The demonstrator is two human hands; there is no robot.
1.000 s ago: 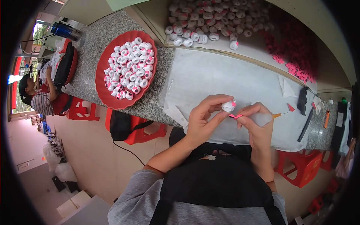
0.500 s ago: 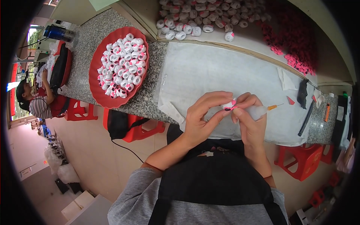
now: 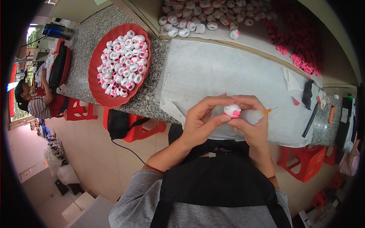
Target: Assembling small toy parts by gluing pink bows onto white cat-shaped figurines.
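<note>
Between the fingertips of both hands sits a small white rounded figure (image 3: 230, 109) with a pink bow-like piece around its lower edge. My left hand (image 3: 205, 118) is closed on it from the left, thumb at the pink piece. My right hand (image 3: 254, 127) pinches its other side and also keeps a translucent glue bottle (image 3: 251, 116) in the palm. That bottle's orange needle tip (image 3: 267, 111) points away to the right. Both hands are above the white sheet (image 3: 197, 68) covering the worktable.
A red scalloped tray (image 3: 94, 81) heaped with white-and-pink figures stands at left on the granite top. The shelf behind holds white pieces (image 3: 213, 26) and pink pieces (image 3: 300, 62). Dark strips (image 3: 307, 94) and an orange-handled tool (image 3: 332, 114) lie at right. A co-worker (image 3: 36, 100) sits far left.
The white figure has been turned, so its pink piece now faces me along the lower edge. Both hands have closed in around it; the glue bottle has shifted slightly left.
</note>
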